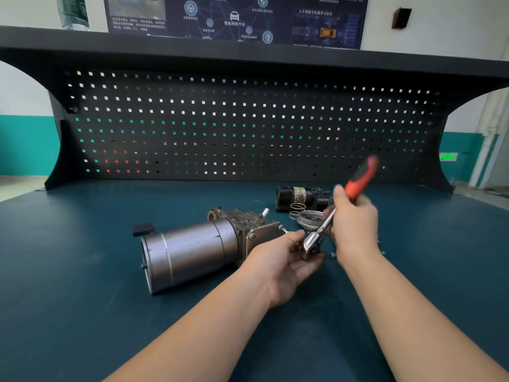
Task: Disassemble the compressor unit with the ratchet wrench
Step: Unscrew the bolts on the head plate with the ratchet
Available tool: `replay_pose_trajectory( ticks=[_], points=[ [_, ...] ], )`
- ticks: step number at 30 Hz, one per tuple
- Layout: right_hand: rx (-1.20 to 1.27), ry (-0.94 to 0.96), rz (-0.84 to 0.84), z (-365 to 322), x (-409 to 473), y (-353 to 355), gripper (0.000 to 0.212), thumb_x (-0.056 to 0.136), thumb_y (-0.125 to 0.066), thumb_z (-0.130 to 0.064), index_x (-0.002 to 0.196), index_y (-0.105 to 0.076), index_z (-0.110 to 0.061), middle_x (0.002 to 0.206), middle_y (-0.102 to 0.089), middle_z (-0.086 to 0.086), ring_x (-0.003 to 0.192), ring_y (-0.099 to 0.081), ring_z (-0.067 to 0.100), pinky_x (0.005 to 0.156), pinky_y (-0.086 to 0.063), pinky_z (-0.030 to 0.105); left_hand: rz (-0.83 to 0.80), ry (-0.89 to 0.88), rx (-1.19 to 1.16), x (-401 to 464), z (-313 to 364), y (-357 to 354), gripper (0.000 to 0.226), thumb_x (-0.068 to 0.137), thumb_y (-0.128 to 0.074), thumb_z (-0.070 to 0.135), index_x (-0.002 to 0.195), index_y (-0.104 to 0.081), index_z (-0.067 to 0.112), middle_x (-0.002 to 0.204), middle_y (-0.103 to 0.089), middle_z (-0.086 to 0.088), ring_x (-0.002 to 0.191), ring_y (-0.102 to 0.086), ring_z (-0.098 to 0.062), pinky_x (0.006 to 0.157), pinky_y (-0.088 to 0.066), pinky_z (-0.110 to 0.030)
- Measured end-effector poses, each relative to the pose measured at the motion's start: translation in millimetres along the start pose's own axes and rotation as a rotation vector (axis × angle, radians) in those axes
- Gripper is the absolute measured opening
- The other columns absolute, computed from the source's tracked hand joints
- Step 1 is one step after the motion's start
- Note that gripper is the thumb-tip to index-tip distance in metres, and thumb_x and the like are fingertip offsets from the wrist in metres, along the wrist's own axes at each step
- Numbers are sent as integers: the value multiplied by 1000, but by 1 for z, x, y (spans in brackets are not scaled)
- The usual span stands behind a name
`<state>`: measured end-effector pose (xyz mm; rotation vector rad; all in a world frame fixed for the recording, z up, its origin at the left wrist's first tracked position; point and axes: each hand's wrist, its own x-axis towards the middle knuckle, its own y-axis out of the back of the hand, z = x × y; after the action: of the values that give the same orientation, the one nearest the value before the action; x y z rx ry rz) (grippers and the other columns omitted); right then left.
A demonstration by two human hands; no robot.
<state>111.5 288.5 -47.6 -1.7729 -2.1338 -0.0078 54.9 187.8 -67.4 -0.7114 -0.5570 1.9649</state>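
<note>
Leftmost, the compressor [192,252] lies on its side on the worktop [82,271], motor can toward me, cast head pointing right with a bolt [283,229] showing at its near corner. Next, my left hand [281,260] cups palm-up under the ratchet head [312,241], fingers curled round whatever sits beneath it; the piece itself is hidden. My right hand [354,216] grips the wrench [341,205] near the bottom of its red handle, which blurs upward to the right. Behind lie a spring [297,208], a ring cap [311,217] and a black cylinder [300,198], parts already off, I judge. To do this step well I would seat the socket squarely before swinging, check the ratchet direction, and brace the housing with my left hand so the unit cannot roll.
</note>
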Motion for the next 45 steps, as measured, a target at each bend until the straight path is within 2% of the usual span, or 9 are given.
replay_pose_trajectory(
  ticks=[4,8,16,22,26,30,34,40,45],
  points=[
    [-134,590,-279,-17,-22,-4,3,89,-57,-37,87,-56,-37,63,-59,-4,55,-55,11,54,-46,21,-15,-10,36,-2,-1,3,19,87,-65,16,82,-65,-2,78,-69,-15,66,-68,-23,64,-59,-31],
    [-187,681,-253,-11,-28,-7,2,90,-54,-42,89,-54,-41,65,-56,-3,58,-55,16,58,-47,31,-15,-22,26,-1,0,2,17,90,-59,11,78,-63,-1,59,-67,-10,52,-67,-19,56,-59,-30],
    [69,-494,31,1,3,8,28,96,-55,-32,76,-50,-14,61,-57,2,39,-37,12,41,-27,22,9,-19,61,3,-2,1,14,91,-58,12,85,-61,0,67,-69,-15,70,-65,-26,61,-58,-32],
    [-42,433,-269,-21,-15,0,6,91,-61,-29,87,-62,-33,55,-57,-11,48,-52,0,50,-44,17,-17,-32,27,1,-2,1,18,88,-64,15,84,-66,-3,84,-68,-17,76,-66,-27,63,-59,-32],
    [-137,614,-323,-18,-26,-3,5,89,-58,-38,88,-58,-43,64,-58,0,58,-54,17,57,-46,25,-33,-33,19,0,-1,1,15,90,-60,12,85,-66,-2,80,-70,-15,67,-69,-23,64,-59,-33],
    [-121,158,43,-6,-4,0,18,92,-56,-36,78,-57,-25,49,-58,-8,38,-48,3,39,-36,15,16,-34,16,3,-2,-1,13,91,-57,8,83,-61,-3,75,-66,-18,70,-63,-26,60,-58,-35],
    [7,-493,36,4,6,9,23,96,-54,-32,84,-52,-13,61,-57,1,28,-35,7,30,-23,14,12,-14,37,3,-3,0,12,91,-57,7,82,-59,-1,73,-66,-17,72,-63,-25,63,-57,-35],
    [-27,492,-242,-15,-13,1,4,89,-59,-37,88,-63,-35,57,-60,-9,50,-55,3,49,-44,16,-22,-38,-28,0,-2,-1,13,87,-62,6,86,-64,-6,81,-66,-19,79,-64,-28,62,-59,-37],
    [-297,651,-320,-5,-27,-8,9,89,-57,-40,89,-56,-31,63,-58,2,60,-58,23,63,-52,44,2,-10,-14,2,-3,5,13,91,-54,0,83,-63,-4,62,-66,-13,53,-66,-20,56,-59,-34]
  ],
)
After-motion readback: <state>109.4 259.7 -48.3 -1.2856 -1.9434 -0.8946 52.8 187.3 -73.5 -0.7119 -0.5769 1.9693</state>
